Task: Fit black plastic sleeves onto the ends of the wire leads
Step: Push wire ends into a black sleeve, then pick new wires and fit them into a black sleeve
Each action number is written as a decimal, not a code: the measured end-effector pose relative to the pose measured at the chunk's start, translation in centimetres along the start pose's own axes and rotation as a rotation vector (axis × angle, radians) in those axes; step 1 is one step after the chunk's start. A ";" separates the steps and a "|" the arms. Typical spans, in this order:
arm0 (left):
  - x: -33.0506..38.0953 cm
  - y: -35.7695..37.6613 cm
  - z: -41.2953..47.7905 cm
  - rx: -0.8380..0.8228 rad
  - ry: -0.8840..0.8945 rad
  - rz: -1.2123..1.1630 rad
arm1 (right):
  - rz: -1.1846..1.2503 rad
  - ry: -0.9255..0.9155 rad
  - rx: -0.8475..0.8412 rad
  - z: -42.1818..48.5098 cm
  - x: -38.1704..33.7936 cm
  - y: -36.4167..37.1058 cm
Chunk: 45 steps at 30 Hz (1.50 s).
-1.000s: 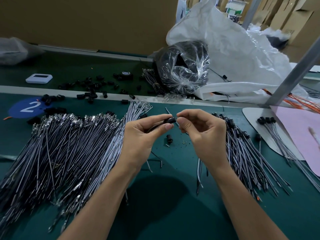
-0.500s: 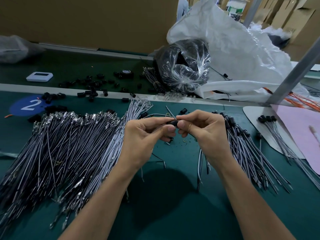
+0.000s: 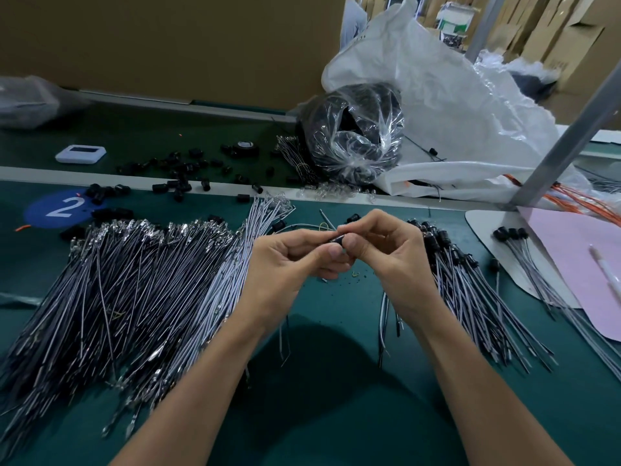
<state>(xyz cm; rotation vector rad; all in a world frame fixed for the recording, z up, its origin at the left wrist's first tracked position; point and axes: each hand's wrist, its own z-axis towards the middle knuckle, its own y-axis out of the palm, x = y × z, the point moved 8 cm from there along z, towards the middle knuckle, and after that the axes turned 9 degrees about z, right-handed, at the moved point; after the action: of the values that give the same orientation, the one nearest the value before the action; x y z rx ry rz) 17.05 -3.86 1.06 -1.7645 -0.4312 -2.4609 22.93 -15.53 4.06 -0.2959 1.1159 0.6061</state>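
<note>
Both hands meet above the green mat in the middle of the view. My left hand [image 3: 289,264] and my right hand [image 3: 386,253] pinch a small black plastic sleeve [image 3: 337,239] between their fingertips, with thin wire leads [image 3: 386,317] hanging below the right hand. A big heap of bare wire leads [image 3: 127,290] with metal terminals lies to the left. A pile of leads with black sleeves fitted [image 3: 470,290] lies to the right. Loose black sleeves [image 3: 181,183] are scattered along the far strip.
A clear bag of black parts [image 3: 353,136] and a large white sack [image 3: 453,105] stand behind. A white device [image 3: 80,153] lies far left, a pink sheet [image 3: 578,264] and a metal post [image 3: 564,142] on the right. A blue "2" sticker [image 3: 60,208] marks the mat.
Both hands have closed together and dropped slightly; the sleeve is now nearly hidden between the fingertips, where earlier it showed between them.
</note>
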 end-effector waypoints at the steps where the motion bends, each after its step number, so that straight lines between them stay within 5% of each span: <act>1: -0.2 0.2 -0.1 -0.030 -0.022 -0.018 | -0.019 0.017 -0.014 0.0 -0.3 -0.1; 4: -0.3 0.2 -0.2 -0.087 -0.039 -0.003 | 0.076 0.131 -0.026 0.0 -1.4 -2.3; 8: -0.3 -3.1 0.1 0.204 -0.070 0.007 | 0.228 0.152 0.060 -1.1 -5.5 -9.6; 11: -0.4 -4.6 0.1 0.355 -0.071 -0.021 | 0.051 0.161 0.216 -2.0 -8.1 -15.8; 14: -0.6 -4.5 -0.1 0.383 -0.087 -0.004 | -0.391 0.270 0.250 -2.1 -7.1 -18.6; 20: -1.0 -4.2 -0.2 0.393 -0.107 0.076 | -1.130 0.229 0.181 -0.6 -2.8 -15.3; 26: -0.6 -5.0 -0.3 0.481 -0.061 0.094 | -1.257 -0.030 0.226 0.3 -3.3 -8.0; 30: -0.3 -5.5 -0.5 0.529 -0.063 0.129 | -1.390 0.040 0.207 -0.2 -1.4 -5.0; 36: -0.5 -5.4 -0.5 0.524 -0.080 0.143 | -1.534 0.209 0.061 -2.0 1.4 -5.6; 45: -0.5 -5.2 -0.5 0.513 -0.082 0.157 | -1.405 -0.048 0.162 -1.2 -1.8 -10.1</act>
<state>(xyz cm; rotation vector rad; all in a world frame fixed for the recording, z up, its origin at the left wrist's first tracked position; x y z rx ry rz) 15.54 0.96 -0.52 -1.6084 -0.8100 -1.9468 27.43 -24.78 4.44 -0.8010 0.6617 -0.7151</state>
